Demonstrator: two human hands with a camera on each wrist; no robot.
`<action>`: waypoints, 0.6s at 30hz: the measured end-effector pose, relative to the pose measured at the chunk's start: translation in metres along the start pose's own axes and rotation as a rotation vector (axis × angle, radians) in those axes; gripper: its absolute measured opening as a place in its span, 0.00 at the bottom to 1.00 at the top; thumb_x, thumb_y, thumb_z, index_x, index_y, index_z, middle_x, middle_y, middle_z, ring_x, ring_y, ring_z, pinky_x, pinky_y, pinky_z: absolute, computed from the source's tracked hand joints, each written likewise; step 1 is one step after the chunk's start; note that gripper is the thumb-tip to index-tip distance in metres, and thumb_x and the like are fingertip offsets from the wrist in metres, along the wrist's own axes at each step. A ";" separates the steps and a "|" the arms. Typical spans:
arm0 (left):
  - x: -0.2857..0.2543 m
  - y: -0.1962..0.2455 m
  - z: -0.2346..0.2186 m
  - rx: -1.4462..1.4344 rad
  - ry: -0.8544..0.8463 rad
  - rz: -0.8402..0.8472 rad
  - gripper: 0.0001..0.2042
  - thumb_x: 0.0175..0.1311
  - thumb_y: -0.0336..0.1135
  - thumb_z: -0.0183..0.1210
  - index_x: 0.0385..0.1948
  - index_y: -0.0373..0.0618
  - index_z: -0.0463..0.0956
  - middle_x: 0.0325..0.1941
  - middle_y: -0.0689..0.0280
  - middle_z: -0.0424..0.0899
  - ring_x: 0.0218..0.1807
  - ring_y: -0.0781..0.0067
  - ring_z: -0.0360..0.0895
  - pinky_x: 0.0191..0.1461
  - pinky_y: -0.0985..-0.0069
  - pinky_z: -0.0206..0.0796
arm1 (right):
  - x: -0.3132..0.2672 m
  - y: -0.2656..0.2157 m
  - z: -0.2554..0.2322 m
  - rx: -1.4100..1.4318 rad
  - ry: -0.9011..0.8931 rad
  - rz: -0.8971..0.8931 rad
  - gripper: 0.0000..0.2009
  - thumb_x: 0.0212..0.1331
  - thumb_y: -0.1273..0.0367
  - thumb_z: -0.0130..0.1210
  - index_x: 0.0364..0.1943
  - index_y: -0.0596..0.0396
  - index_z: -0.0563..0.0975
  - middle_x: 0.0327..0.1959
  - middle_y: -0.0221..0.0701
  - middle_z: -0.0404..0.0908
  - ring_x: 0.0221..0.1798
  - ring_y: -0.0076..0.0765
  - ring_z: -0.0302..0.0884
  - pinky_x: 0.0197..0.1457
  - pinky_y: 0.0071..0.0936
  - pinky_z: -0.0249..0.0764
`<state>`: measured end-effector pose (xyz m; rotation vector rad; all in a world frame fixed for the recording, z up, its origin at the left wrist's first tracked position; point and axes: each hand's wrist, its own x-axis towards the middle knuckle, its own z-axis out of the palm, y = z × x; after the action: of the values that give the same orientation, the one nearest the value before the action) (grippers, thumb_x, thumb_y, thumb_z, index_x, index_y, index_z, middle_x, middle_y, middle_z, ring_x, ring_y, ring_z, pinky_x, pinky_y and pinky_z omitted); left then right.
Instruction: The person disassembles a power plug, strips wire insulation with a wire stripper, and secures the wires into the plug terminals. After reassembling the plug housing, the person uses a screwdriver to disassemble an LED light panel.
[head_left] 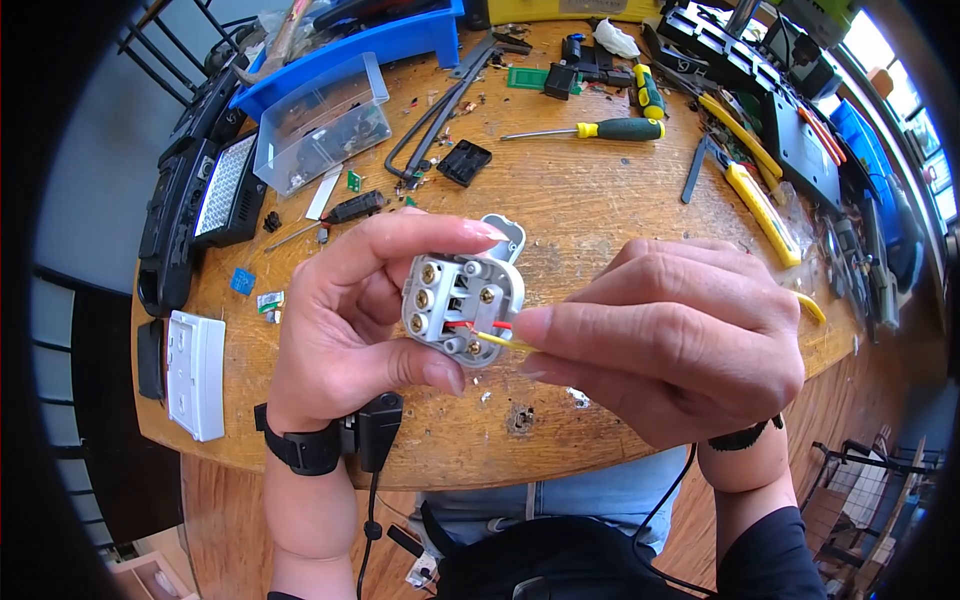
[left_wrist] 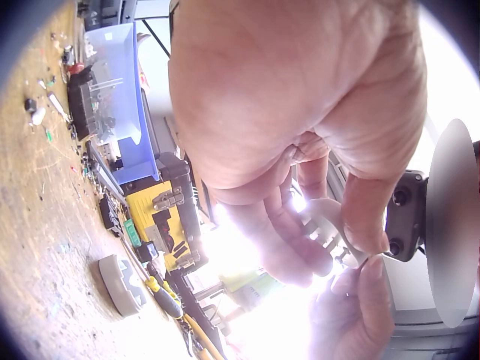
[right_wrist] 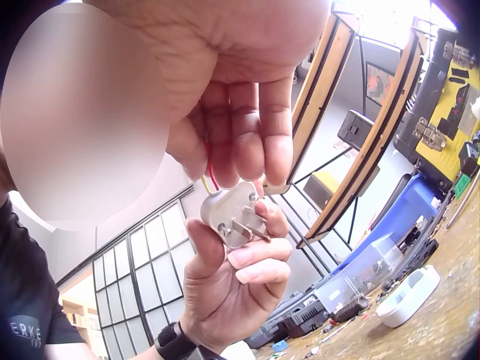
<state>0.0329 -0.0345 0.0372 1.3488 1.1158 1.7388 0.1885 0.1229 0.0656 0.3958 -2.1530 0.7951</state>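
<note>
My left hand (head_left: 330, 345) grips a white plug body (head_left: 418, 290) at its edges, between thumb and fingers. Its inner side faces up in the head view, showing several brass screws (head_left: 423, 299). Flat metal prongs (right_wrist: 241, 228) stick out of its other side in the right wrist view. Between thumb and fingertips, my right hand (head_left: 670, 340) pinches a yellow wire (head_left: 497, 340) and a red wire (head_left: 502, 325) close beside the plug. The wire ends lie over the inside of the plug. Behind the plug, a separate white plug cover (left_wrist: 120, 285) rests on the table.
Beyond the hands on the wooden table (head_left: 570, 210) lie a screwdriver (head_left: 620, 129), a hex key (head_left: 400, 150) and a black square part (head_left: 464, 162). A clear bin (head_left: 325, 130) stands far left, near a white box (head_left: 196, 375). A yellow-handled knife (head_left: 762, 212) lies right.
</note>
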 end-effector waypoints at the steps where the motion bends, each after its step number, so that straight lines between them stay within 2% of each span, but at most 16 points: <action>1: 0.000 0.000 0.000 0.000 -0.001 -0.001 0.34 0.36 0.28 0.73 0.51 0.33 0.68 0.50 0.57 0.75 0.48 0.72 0.76 0.52 0.78 0.70 | 0.000 0.000 0.000 0.000 0.001 0.001 0.12 0.37 0.74 0.69 0.31 0.59 0.81 0.18 0.31 0.78 0.17 0.27 0.75 0.19 0.19 0.67; 4: 0.000 0.001 0.000 -0.003 -0.007 -0.007 0.34 0.37 0.28 0.72 0.52 0.33 0.68 0.49 0.58 0.76 0.48 0.73 0.76 0.52 0.78 0.70 | -0.001 0.001 0.001 0.002 0.006 -0.009 0.13 0.37 0.73 0.69 0.31 0.58 0.82 0.19 0.31 0.78 0.18 0.26 0.75 0.19 0.19 0.67; 6: 0.000 0.000 0.000 -0.031 -0.014 -0.011 0.34 0.37 0.27 0.72 0.52 0.33 0.68 0.49 0.58 0.76 0.48 0.72 0.76 0.51 0.78 0.70 | 0.000 0.001 0.003 0.005 0.085 -0.027 0.13 0.38 0.73 0.68 0.32 0.57 0.82 0.21 0.30 0.78 0.20 0.25 0.74 0.21 0.19 0.67; 9: 0.000 0.002 0.000 -0.046 -0.016 -0.018 0.34 0.36 0.25 0.72 0.52 0.33 0.68 0.50 0.58 0.75 0.49 0.71 0.76 0.52 0.78 0.70 | 0.006 -0.004 -0.006 -0.075 0.097 -0.023 0.13 0.37 0.71 0.69 0.32 0.56 0.82 0.22 0.30 0.77 0.23 0.24 0.72 0.24 0.18 0.67; 13: 0.001 0.005 0.000 0.057 0.006 0.011 0.34 0.34 0.21 0.71 0.51 0.33 0.68 0.52 0.57 0.75 0.50 0.70 0.76 0.53 0.77 0.70 | 0.004 -0.007 -0.011 -0.129 0.146 0.120 0.15 0.37 0.70 0.68 0.33 0.59 0.82 0.21 0.30 0.76 0.24 0.24 0.70 0.25 0.18 0.64; 14: 0.000 0.006 0.000 0.040 -0.002 -0.015 0.34 0.34 0.20 0.70 0.51 0.34 0.69 0.53 0.56 0.75 0.50 0.70 0.76 0.54 0.76 0.69 | 0.007 -0.008 -0.014 -0.116 0.113 0.138 0.14 0.39 0.73 0.66 0.34 0.61 0.82 0.22 0.31 0.76 0.24 0.24 0.70 0.25 0.18 0.65; 18: 0.000 0.008 0.000 0.016 0.001 -0.038 0.34 0.33 0.18 0.69 0.51 0.34 0.69 0.53 0.56 0.75 0.52 0.70 0.76 0.55 0.76 0.69 | 0.009 -0.008 -0.013 -0.098 0.083 0.227 0.12 0.39 0.76 0.64 0.34 0.61 0.82 0.22 0.32 0.78 0.23 0.25 0.72 0.25 0.18 0.67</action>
<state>0.0326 -0.0381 0.0443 1.3281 1.1508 1.7071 0.1939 0.1247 0.0824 0.0671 -2.1731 0.8109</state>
